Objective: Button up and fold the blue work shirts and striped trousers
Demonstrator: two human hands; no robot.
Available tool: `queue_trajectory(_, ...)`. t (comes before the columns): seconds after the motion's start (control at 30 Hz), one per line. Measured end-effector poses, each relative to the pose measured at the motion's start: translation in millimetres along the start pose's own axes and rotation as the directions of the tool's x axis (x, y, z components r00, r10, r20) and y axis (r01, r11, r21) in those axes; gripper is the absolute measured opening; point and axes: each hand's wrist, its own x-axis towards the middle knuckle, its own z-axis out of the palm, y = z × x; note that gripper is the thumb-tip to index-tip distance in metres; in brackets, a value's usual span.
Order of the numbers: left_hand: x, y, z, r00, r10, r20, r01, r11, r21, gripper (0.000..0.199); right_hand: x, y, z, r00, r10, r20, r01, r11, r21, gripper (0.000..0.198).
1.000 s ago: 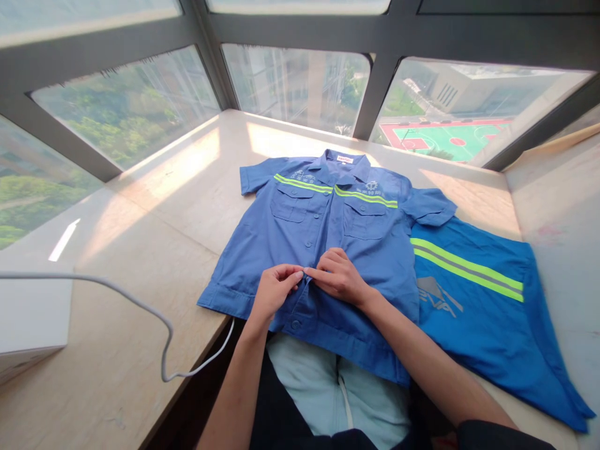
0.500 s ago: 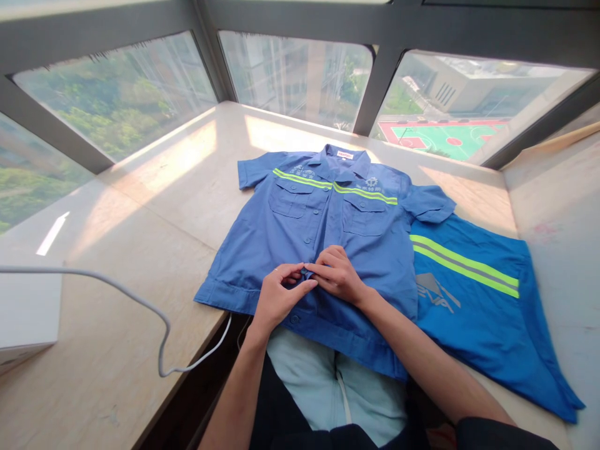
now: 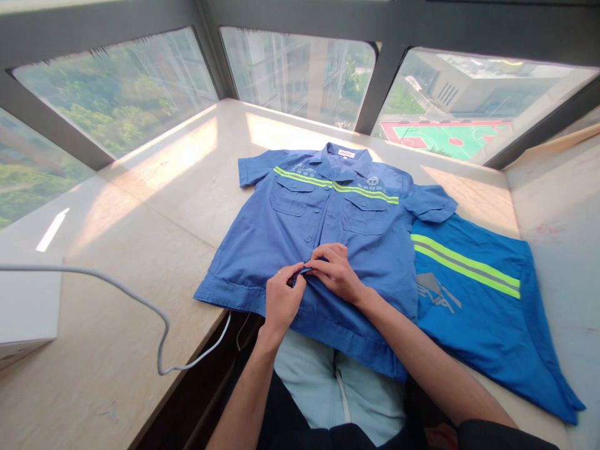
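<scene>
A blue short-sleeved work shirt (image 3: pixel 253 250) with yellow-green reflective stripes lies face up, collar away from me, its hem hanging over the table's front edge. My left hand (image 3: pixel 284 297) pinches the front placket low down, thumb and fingers closed on the cloth. Right beside it my right hand (image 3: pixel 335 272) grips the other side of the placket, fingertips nearly meeting those of the left. The button between them is hidden by my fingers. Farther up the placket, a button (image 3: pixel 308 239) shows.
A second, brighter blue garment (image 3: pixel 487 325) with a reflective stripe lies at the right, partly under the shirt. A grey cable (image 3: pixel 126 290) crosses the pale tabletop (image 3: pixel 107 325) at left, near a white box (image 3: pixel 28 306). Windows (image 3: pixel 295 75) enclose the back.
My left hand has turned and drawn in its thumb, shifting slightly right. The placket edge is now lifted and folded between my fingertips, and the button there is covered.
</scene>
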Motion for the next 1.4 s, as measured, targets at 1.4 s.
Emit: queue_trajectory(1.4,-3.4,4.2,-6.7,0.992,-0.125,0.026,0.128,0.977,-0.169,0.018,0.3,-4.4,-1.8,0.998,-0.015,-0.061,0.011,0.998,-0.069,0.017)
